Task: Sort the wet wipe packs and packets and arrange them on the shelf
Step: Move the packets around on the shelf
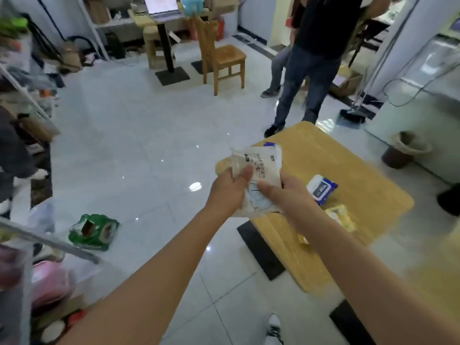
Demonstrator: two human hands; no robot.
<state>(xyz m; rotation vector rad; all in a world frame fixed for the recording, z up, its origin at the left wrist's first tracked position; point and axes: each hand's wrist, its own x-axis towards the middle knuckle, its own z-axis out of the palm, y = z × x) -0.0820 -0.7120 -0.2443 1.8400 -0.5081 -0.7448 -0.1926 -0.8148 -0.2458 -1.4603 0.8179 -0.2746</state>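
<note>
Both my hands hold a bunch of white wet wipe packets (258, 168) in the air, over the left edge of a wooden table (361, 175). My left hand (230, 192) grips the bunch from the left with its thumb on top. My right hand (288, 195) grips it from the right. A blue and white wipe pack (321, 189) lies on the table just right of my right hand. Nearer me on the table lies a yellow pack (342, 219), partly hidden by my right forearm. The shelf's metal rail (49, 241) runs along the lower left.
A person in dark jeans (306, 78) stands beyond the table. A wooden chair (221, 58) stands farther back. A green package (93, 231) lies on the white tiled floor at left. A lined bin (405, 150) sits to the right of the table. My shoe (273, 328) shows below.
</note>
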